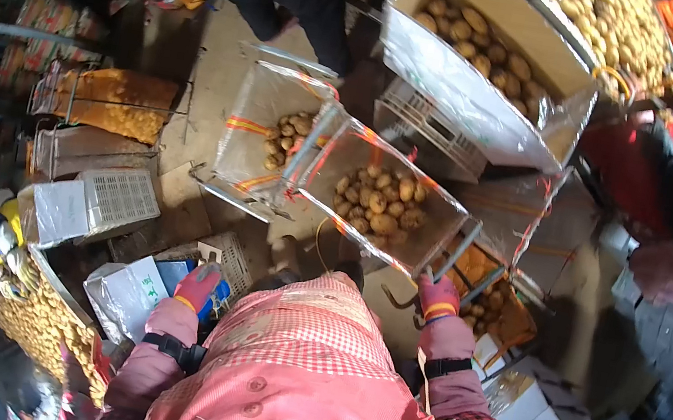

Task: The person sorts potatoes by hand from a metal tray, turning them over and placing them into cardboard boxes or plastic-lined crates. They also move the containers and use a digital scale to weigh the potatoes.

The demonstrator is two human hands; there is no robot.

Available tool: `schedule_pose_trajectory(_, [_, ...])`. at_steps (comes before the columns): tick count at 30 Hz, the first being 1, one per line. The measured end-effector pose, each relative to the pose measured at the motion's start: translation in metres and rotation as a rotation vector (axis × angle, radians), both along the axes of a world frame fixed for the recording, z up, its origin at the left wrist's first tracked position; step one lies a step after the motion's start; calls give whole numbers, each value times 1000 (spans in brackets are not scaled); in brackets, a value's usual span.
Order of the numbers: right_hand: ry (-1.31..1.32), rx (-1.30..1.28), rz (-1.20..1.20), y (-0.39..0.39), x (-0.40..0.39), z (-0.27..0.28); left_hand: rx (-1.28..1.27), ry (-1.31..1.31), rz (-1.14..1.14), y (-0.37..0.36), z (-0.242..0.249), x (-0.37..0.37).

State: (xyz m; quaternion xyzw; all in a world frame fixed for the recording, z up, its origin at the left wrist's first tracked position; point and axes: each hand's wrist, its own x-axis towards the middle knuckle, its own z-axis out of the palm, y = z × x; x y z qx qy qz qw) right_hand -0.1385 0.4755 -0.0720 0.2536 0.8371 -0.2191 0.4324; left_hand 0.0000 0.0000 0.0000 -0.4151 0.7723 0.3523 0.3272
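Observation:
My right hand point(436, 298), in a pink and orange glove, closes on the near end of a metal bar point(460, 250) at the right side of a wire-framed tray point(444, 206). Potatoes point(380, 200) lie in a heap in that tray, which has clear film and red-orange tape along its rim. My left hand point(197, 286), gloved in pink, is closed near a blue object point(176, 274). A small pale piece point(209, 253) shows at its fingertips; I cannot make out what it is. A second framed tray point(249, 120) with fewer potatoes stands beyond, beside the first.
A large white box point(453, 96) of potatoes stands ahead, on a grey crate point(430, 128). Another potato heap point(612, 25) lies behind it. Crates point(120, 200) and a potato pile point(49, 331) are left. People stand ahead point(290, 7) and right point(671, 177).

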Motion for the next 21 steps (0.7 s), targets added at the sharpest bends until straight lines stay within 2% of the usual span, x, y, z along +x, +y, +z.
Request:
schedule_pose_trajectory(2, [-87,19,7,9,7,-31,-179,-31,-26,13,19,-9])
schedule_pose_trajectory(3, [-1,173,18,30,-8,5,-26,55,-1,14,-26,-18])
schedule_pose_trajectory(5, [37,226,8,6,4,-7,-231,10,-9,-30,-18,-7])
schedule_pose_trajectory(7, [69,256,27,-2,7,-18,-161,35,19,-75,-38,-4])
schedule_pose_trajectory(9, [92,319,23,-4,12,-15,-187,-16,-64,-110,-65,-10])
schedule_pose_trajectory(10, [66,343,14,-10,13,-8,-101,65,-53,-122,-61,-22])
schedule_pose_trajectory(11, [53,367,-13,-18,11,0,-250,28,-242,-167,-132,-1])
schedule_pose_trajectory(12, [64,361,-58,-25,14,5,-199,57,-156,-174,-119,-20])
schedule_pose_trajectory(13, [105,385,-141,-26,35,-11,76,91,70,-206,-155,-27])
schedule_pose_trajectory(14, [83,471,-51,-21,63,-42,320,88,319,-237,-187,-35])
schedule_pose_trajectory(15, [50,565,62,-20,71,-46,256,91,310,-276,-238,-32])
schedule_pose_trajectory(17, [-40,460,-41,-91,67,28,418,78,386,-290,-200,-70])
schedule_pose_trajectory(19, [-57,50,-460,-122,85,27,205,39,-4,-356,-293,-94])
schedule_pose_trajectory(21, [63,9,-635,-173,83,48,522,64,162,-352,-248,-135])
